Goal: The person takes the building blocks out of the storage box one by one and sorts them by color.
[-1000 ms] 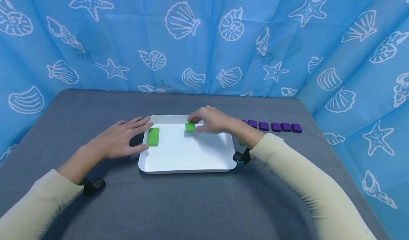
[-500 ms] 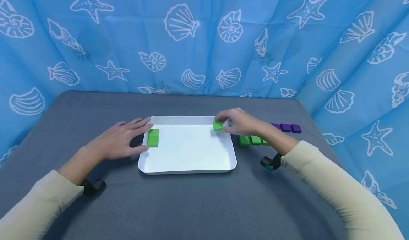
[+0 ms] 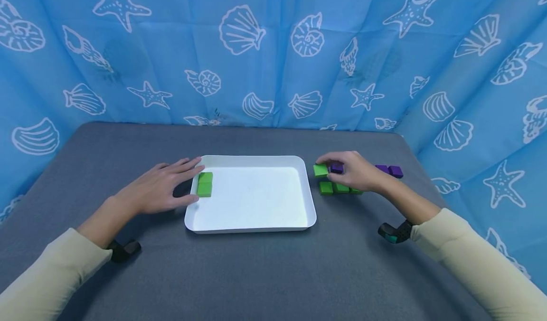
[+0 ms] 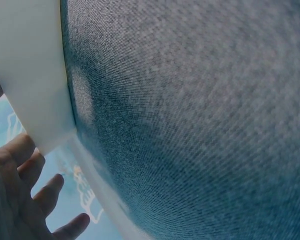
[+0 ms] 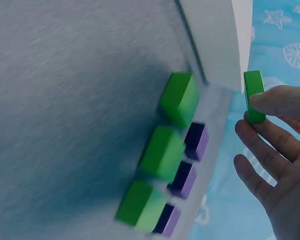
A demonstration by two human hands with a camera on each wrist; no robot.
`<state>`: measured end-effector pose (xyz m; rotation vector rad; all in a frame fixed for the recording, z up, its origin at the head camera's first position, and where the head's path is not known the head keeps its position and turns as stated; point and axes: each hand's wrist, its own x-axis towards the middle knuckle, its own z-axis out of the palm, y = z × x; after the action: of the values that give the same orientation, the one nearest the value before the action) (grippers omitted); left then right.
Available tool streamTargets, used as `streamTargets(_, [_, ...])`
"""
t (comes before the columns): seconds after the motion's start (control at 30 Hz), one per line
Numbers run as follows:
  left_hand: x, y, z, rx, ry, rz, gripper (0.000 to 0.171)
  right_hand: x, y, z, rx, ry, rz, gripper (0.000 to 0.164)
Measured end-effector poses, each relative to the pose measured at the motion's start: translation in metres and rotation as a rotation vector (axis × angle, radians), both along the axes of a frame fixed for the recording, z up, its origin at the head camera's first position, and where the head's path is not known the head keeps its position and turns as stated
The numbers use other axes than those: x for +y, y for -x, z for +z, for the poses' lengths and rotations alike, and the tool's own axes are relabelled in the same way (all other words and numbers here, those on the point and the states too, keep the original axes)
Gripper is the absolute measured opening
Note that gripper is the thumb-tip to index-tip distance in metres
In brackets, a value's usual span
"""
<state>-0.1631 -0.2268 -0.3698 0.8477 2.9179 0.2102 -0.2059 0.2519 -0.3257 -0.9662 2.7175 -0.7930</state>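
Observation:
With fingers spread, my left hand (image 3: 160, 185) lies along the left rim of a white tray (image 3: 256, 228); its fingertips are right at that rim in the head view. Two green blocks (image 3: 205, 189) sit one behind the other inside the tray's left side. My right hand (image 3: 352, 169) pinches another green block (image 5: 255, 97) between thumb and fingers, held up just right of the tray. Beneath and behind that hand is a row of purple blocks (image 3: 395, 172), partly hidden by it. Nearer to me, several green blocks (image 3: 326, 188) stand in a row on the table.
The table (image 3: 273, 278) has a grey cloth over it. A blue curtain (image 3: 273, 50) with white shell and starfish prints hangs behind and beside it. Each wrist wears a black device (image 3: 395, 232), and both arms have cream sleeves.
My right hand has moved right with the green block, from over the middle of the tray to past its right rim. My left hand has stayed in place.

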Motion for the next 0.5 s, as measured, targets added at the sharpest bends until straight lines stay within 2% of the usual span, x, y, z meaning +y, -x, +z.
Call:
streamTargets(0.2, [0.0, 0.0, -0.001, 0.0, -0.008, 0.002, 0.083, 0.03, -0.01, -0.007, 0.028, 0.026, -0.04, 0.037])
streamTargets(0.5, [-0.002, 0.0, -0.001, -0.004, -0.004, 0.002, 0.082, 0.072, -0.024, -0.023, 0.126, 0.057, -0.101, 0.038])
